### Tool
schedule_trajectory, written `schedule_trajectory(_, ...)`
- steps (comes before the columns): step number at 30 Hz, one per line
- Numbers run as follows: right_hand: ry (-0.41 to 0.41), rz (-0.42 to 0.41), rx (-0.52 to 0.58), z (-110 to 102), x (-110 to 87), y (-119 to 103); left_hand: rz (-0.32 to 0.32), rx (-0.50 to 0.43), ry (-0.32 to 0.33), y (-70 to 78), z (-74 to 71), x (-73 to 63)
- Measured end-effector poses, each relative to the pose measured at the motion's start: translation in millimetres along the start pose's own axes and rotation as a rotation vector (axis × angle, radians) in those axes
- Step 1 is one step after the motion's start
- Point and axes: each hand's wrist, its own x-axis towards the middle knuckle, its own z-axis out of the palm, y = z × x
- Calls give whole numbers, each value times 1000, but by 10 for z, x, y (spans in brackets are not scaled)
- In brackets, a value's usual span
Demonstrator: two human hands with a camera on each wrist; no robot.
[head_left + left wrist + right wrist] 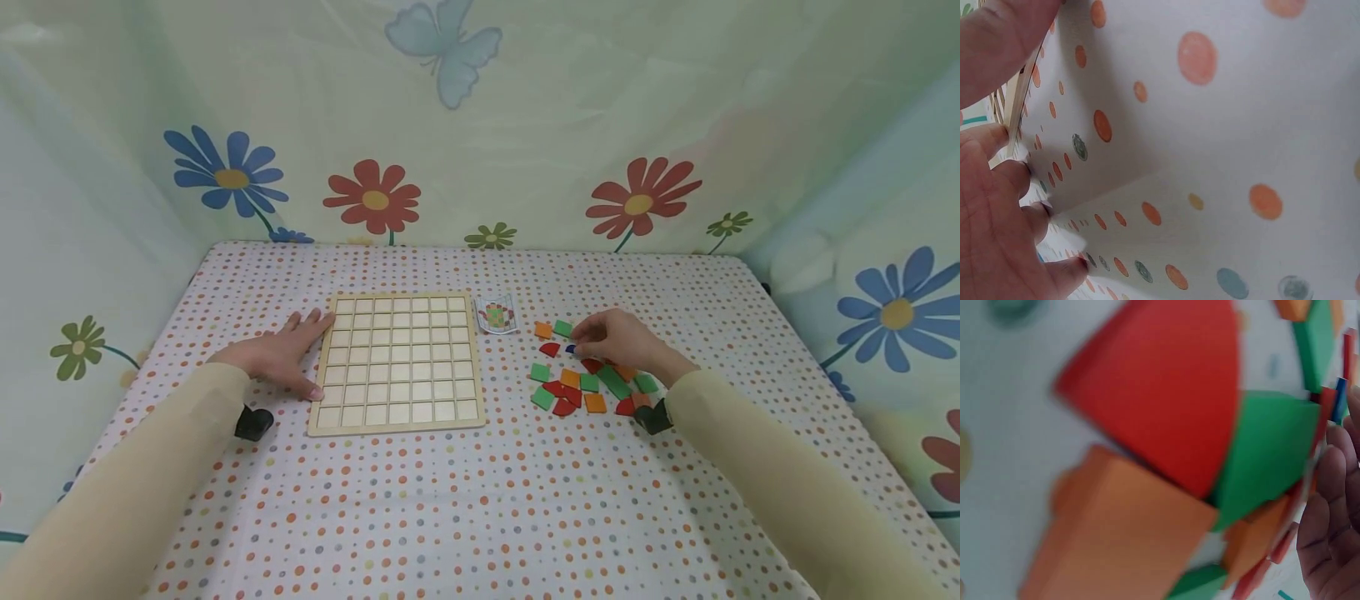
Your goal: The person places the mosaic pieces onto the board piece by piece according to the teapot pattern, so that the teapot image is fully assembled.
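Note:
A square wooden grid board (401, 429) lies flat on the table, its compartments bare. My left hand (281, 354) spreads its fingers along the board's left edge, with the thumb on the lower left rim. In the left wrist view that hand (997, 219) touches the edge and the cloth. My right hand (618, 340) reaches over loose coloured pieces, its fingertips pinching a small dark blue piece (571, 348). The right wrist view shows the blue piece (1339, 400) at the fingertips, partly hidden by the hand (1335, 512). Around it lie red quarter-circles (550, 349) and a long green piece (615, 382).
Orange squares (596, 403) and green squares (540, 372) lie among the pieces right of the board. A small card with a coloured pattern (497, 316) sits by the board's upper right corner. The dotted cloth (405, 517) covers the table; flowered curtains (525, 133) hang behind.

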Motion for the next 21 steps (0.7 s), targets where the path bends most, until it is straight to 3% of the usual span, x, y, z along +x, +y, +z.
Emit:
schedule_trajectory(14,37,-17,-74,63,46,-23,-12,-8,-1,-14,6,8)
schedule_trajectory(21,83,-116,-38,4,140,-336,-7,-1,-2,-7,2,15)
